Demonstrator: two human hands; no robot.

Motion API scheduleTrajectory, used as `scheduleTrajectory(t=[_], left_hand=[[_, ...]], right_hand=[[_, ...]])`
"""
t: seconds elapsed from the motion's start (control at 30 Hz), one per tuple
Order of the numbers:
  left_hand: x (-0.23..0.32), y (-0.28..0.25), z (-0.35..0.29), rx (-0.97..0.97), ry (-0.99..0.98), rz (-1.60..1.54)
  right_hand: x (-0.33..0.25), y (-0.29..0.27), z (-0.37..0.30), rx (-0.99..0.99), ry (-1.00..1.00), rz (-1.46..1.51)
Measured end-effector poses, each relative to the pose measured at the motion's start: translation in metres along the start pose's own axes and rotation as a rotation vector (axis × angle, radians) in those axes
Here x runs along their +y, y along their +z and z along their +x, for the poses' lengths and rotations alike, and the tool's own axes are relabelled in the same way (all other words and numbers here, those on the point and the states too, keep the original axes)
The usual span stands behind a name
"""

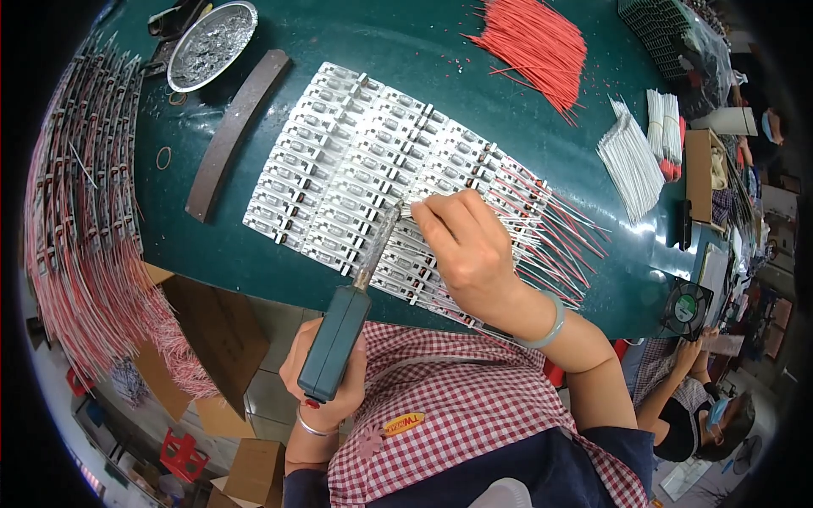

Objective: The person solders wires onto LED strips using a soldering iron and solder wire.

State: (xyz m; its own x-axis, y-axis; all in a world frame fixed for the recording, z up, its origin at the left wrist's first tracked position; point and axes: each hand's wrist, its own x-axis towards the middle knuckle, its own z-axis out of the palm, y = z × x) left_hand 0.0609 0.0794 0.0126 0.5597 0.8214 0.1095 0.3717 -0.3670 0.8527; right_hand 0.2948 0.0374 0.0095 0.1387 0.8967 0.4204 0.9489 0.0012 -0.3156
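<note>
My left hand [349,391] is wrapped round the dark green handle of a soldering gun [337,339]. Its metal tip points up and away, reaching into rows of small white plastic parts [339,169] joined in a slanted sheet. Close to that tip, my right hand [467,250] is closed, thumb and forefinger brought together over the parts. What sits between those fingers is too small to make out. Red and white wires [555,245] trail off the rows at the right, some passing beneath my right hand.
A curved dark metal bar [233,135] and a metal bowl of scrap [212,46] lie at left. Wired strips [85,203] hang over the left edge. Red wires [533,51], white wires [631,161] and a small fan [686,306] are at right, with co-workers beyond.
</note>
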Motion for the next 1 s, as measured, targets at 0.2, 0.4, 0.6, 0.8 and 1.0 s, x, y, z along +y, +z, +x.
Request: scheduleTrajectory(t=[0.2,0.4,0.6,0.8,1.0], left_hand=[[-0.013,-0.004,-0.018,0.031,-0.064,-0.020],[-0.008,-0.004,-0.007,0.047,-0.009,-0.076],[-0.006,-0.001,-0.002,0.070,-0.022,-0.107],[-0.006,0.005,0.001,0.071,-0.025,-0.094],[-0.001,0.004,0.005,0.016,-0.057,-0.079]], right_hand=[[-0.001,-0.001,0.001,-0.006,0.004,0.004],[-0.004,-0.002,0.001,-0.022,0.026,0.013],[0.007,-0.006,0.003,0.024,-0.037,-0.025],[0.013,-0.002,0.003,0.005,-0.032,-0.025],[0.012,-0.002,0.004,-0.006,-0.026,-0.033]])
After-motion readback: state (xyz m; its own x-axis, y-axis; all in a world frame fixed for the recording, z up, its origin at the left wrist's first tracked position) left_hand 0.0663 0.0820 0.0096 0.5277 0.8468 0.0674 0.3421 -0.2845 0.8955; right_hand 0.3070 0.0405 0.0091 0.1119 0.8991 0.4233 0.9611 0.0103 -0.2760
